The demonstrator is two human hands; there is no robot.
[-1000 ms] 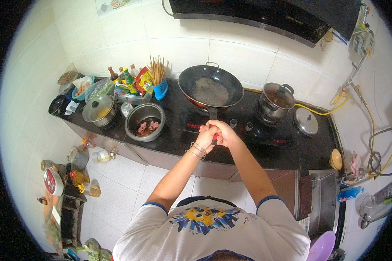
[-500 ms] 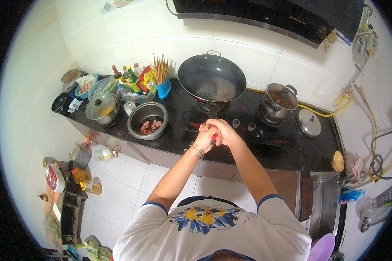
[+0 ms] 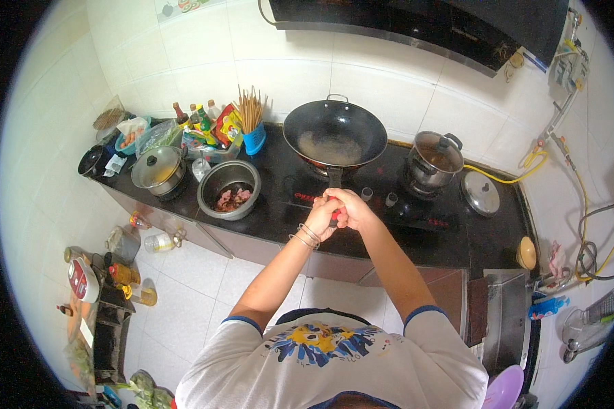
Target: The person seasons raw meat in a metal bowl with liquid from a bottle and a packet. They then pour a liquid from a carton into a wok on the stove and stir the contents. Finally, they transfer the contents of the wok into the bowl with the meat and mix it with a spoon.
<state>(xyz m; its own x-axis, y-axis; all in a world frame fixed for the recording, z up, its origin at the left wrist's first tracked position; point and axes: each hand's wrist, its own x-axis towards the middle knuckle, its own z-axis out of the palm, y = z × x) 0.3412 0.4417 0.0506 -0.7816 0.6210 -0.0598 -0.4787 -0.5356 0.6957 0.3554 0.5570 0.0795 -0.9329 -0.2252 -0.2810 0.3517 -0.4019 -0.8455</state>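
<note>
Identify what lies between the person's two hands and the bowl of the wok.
In the head view, a short stretch of black handle lies there, running from the wok to the left hand and right hand.

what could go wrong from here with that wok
The left hand and right hand both grip the wok by its one long handle, so a slip might tip or drop it.

If it swings left, its rim might knock the blue holder full of sticks standing nearby.

A wide swing right might bump the lidded pot and perhaps spill it.
</note>
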